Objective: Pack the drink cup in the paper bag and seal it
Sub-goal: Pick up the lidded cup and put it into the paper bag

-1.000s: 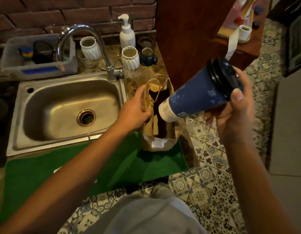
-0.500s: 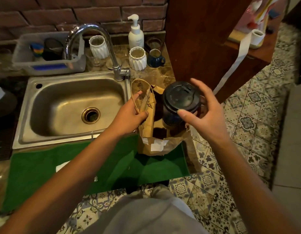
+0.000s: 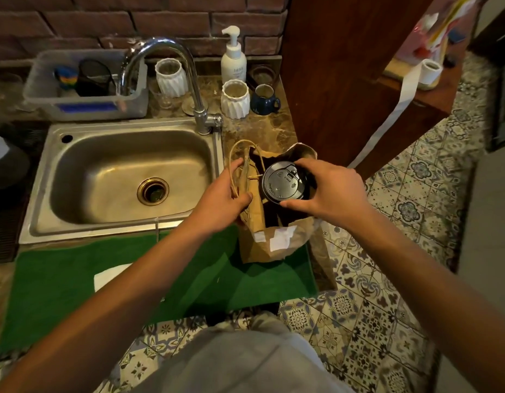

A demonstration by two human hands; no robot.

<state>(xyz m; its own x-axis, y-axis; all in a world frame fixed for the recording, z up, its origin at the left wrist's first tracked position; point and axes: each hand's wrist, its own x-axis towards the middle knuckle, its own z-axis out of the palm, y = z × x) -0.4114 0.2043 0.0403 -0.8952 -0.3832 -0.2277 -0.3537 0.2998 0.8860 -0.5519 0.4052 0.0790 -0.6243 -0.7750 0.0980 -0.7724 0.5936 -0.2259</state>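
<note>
The drink cup stood upright inside the paper bag, lid up. The right hand gripped its lid rim; the left hand pinched the bag's edge and handle.

Drink cup: round black lid facing up, with embossed marks and a small sip tab; body hidden below the lid inside the bag.
Cup pose: upright, lid level with the bag's mouth.
Cup position: in the open top of the bag, towards its right side.
Paper bag: brown kraft paper, creased, with white label patches on the near face.
Bag handles: thin twisted paper loops, one standing at the left rim.
Bag state: open, unsealed, mouth spread wide.
Bag position: standing on the counter, right of the sink, its near edge over the green mat.
</note>
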